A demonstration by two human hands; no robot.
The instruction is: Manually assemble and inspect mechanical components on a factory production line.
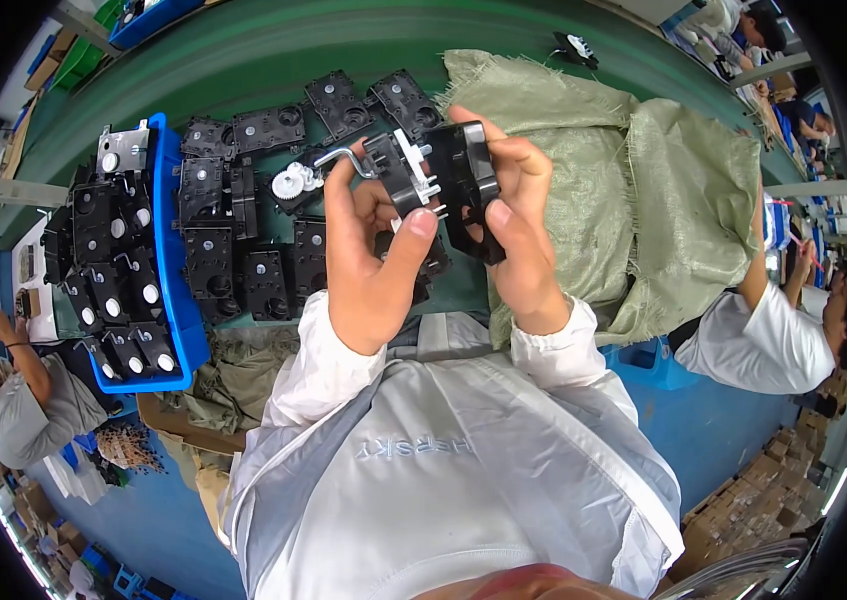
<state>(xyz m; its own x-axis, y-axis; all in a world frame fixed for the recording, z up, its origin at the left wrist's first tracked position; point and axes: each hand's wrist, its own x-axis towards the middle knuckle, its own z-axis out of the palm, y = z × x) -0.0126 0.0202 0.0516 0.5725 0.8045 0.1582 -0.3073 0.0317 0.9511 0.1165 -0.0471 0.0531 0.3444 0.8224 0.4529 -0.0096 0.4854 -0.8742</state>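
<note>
My left hand (369, 290) is closed round a small black mechanism (391, 178) with white plastic parts and pins along its right side. A bent metal crank (339, 158) sticks out of it to the left. Gripped by the fingers and thumb of my right hand (527, 265) is a black plastic housing (466, 180), stood on edge with cut-outs in it. The two parts face each other and sit very close; whether they touch I cannot tell. Just left of my left hand, a white gear set (296, 182) rests on a black part. Several black housings (269, 130) lie in rows behind and beside it.
On the left stands a blue tray (187, 368) filled with black units bearing white discs and cranks. A green woven sack (689, 190) covers the bench's right side. A small black-and-white part (576, 48) lies at the far edge. Co-workers (769, 345) sit on both sides.
</note>
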